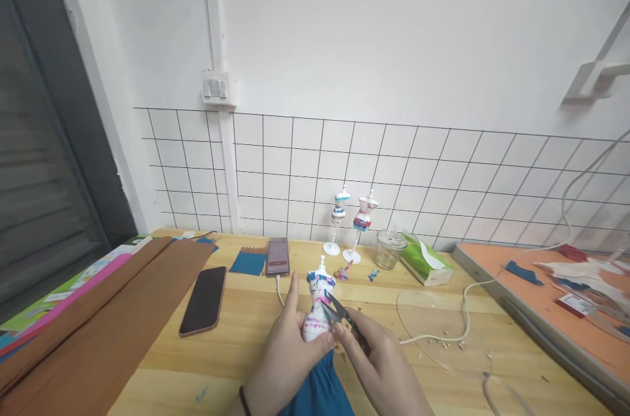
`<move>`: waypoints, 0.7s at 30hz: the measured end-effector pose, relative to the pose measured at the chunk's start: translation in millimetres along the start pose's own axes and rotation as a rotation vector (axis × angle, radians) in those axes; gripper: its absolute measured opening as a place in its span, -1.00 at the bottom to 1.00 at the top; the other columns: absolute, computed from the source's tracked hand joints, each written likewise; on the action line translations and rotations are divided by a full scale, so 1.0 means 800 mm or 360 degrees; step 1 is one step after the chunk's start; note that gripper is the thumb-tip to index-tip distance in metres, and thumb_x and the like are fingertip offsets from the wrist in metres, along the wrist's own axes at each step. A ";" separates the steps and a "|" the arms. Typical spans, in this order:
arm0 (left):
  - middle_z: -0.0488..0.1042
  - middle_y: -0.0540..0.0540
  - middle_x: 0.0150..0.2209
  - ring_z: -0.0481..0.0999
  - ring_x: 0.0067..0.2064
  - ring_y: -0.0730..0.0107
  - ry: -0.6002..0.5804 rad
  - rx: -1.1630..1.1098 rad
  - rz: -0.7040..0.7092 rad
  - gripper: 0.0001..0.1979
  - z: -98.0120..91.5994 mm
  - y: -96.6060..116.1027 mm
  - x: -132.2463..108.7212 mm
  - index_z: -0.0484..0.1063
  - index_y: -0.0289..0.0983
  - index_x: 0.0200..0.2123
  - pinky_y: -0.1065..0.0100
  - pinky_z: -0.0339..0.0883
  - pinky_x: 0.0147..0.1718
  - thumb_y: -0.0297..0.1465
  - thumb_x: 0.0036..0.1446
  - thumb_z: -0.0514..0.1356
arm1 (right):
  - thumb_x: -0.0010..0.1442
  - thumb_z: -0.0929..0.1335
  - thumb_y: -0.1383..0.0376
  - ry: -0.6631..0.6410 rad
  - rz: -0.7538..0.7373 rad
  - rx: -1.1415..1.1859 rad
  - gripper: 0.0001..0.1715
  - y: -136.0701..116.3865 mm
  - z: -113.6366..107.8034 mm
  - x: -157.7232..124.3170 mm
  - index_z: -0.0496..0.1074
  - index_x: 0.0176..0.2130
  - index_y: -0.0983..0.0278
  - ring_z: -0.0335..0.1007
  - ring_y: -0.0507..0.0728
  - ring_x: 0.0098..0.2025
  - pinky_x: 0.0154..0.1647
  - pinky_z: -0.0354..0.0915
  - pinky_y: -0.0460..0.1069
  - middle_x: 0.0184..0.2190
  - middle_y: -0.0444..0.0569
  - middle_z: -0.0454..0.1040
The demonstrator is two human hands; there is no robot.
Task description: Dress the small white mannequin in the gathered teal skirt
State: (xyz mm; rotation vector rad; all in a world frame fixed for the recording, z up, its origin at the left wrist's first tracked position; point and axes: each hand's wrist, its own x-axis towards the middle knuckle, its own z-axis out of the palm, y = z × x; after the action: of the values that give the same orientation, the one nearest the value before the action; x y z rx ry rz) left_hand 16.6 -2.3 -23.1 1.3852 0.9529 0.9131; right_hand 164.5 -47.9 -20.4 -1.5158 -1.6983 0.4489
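At the bottom centre is a small white mannequin (pixel 319 283) with teal and pink marks, dressed below the waist in a gathered teal skirt (pixel 319 391). My left hand (pixel 284 345) is closed around its waist from the left, thumb across the front. In my right hand (pixel 381 357) is a pair of small dark scissors (pixel 339 310). Their blades are parted and their tips lie against or just before the mannequin's torso, on its right side. Any thread between the blades is too small to make out.
Two small mannequins on stands (pixel 331 249) stand near the wall, beside a glass (pixel 392 249) and a green tissue pack (pixel 427 262). Two phones (pixel 203 301) and a teal fabric square (pixel 249 263) lie left. Brown cloth (pixel 162 298) covers the left edge; a white cable (pixel 443 338) crosses right.
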 end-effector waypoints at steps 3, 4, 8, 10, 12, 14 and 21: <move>0.49 -0.01 -0.48 0.39 -0.46 0.38 0.0056 -0.0131 0.0030 0.11 -0.002 -0.001 0.004 -0.49 -0.34 0.26 0.43 0.18 -0.47 -0.38 -0.12 0.30 | 0.24 0.16 0.08 -0.0030 -0.0002 -0.0067 -0.58 0.001 0.003 -0.001 0.40 -0.14 0.27 0.47 0.17 -0.27 -0.24 0.32 -0.04 -0.32 0.04 0.55; 0.50 0.00 -0.49 0.40 -0.47 0.38 0.0066 -0.0185 0.0038 0.11 -0.002 -0.002 0.004 -0.46 -0.33 0.26 0.43 0.18 -0.47 -0.39 -0.14 0.31 | 0.24 0.15 0.08 -0.0032 0.0008 -0.0081 -0.58 0.002 0.004 -0.001 0.40 -0.14 0.28 0.47 0.17 -0.27 -0.24 0.32 -0.04 -0.32 0.05 0.55; 0.51 0.01 -0.49 0.41 -0.47 0.38 0.0070 -0.0330 0.0058 0.09 0.000 -0.006 0.004 -0.38 -0.31 0.27 0.43 0.18 -0.45 -0.41 -0.17 0.32 | 0.24 0.14 0.07 0.0033 0.0059 -0.0106 -0.55 0.006 0.010 -0.001 0.38 -0.11 0.28 0.46 0.18 -0.21 -0.22 0.32 -0.03 -0.24 0.07 0.54; 0.51 0.00 -0.47 0.42 -0.45 0.37 0.0067 -0.0343 0.0067 0.06 0.001 -0.007 0.004 -0.34 -0.31 0.27 0.43 0.20 -0.42 -0.42 -0.16 0.31 | 0.24 0.15 0.07 0.0067 0.0064 -0.0092 -0.56 0.005 0.011 -0.001 0.39 -0.12 0.28 0.46 0.19 -0.19 -0.21 0.33 -0.03 -0.22 0.08 0.54; 0.51 -0.01 -0.46 0.42 -0.43 0.37 0.0069 -0.0313 0.0068 0.03 0.001 -0.008 0.003 -0.30 -0.31 0.27 0.43 0.21 -0.41 -0.43 -0.16 0.30 | 0.24 0.15 0.08 0.0073 0.0062 -0.0046 -0.58 0.003 0.012 -0.001 0.40 -0.13 0.27 0.46 0.18 -0.21 -0.23 0.33 -0.03 -0.24 0.07 0.54; 0.50 0.00 -0.47 0.42 -0.44 0.36 0.0079 -0.0273 0.0082 0.02 0.001 -0.008 0.003 -0.28 -0.32 0.27 0.43 0.22 -0.41 -0.44 -0.16 0.29 | 0.23 0.16 0.08 0.0073 0.0072 0.0012 -0.59 0.001 0.014 -0.001 0.40 -0.13 0.26 0.46 0.18 -0.21 -0.24 0.33 -0.04 -0.25 0.05 0.55; 0.48 0.01 -0.47 0.42 -0.43 0.40 0.0121 -0.0039 0.0082 -0.03 0.001 -0.005 0.000 -0.31 -0.31 0.27 0.44 0.25 -0.38 -0.41 -0.09 0.25 | 0.22 0.18 0.08 0.0073 0.0144 0.0202 -0.61 0.004 0.022 0.000 0.41 -0.18 0.27 0.44 0.19 -0.22 -0.23 0.31 -0.04 -0.30 0.03 0.53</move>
State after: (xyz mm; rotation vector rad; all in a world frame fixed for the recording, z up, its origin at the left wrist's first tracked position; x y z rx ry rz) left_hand 16.9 -2.8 -27.1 1.3678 0.9637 1.0191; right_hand 153.0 -42.8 -33.5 -1.5031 -1.5409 0.5546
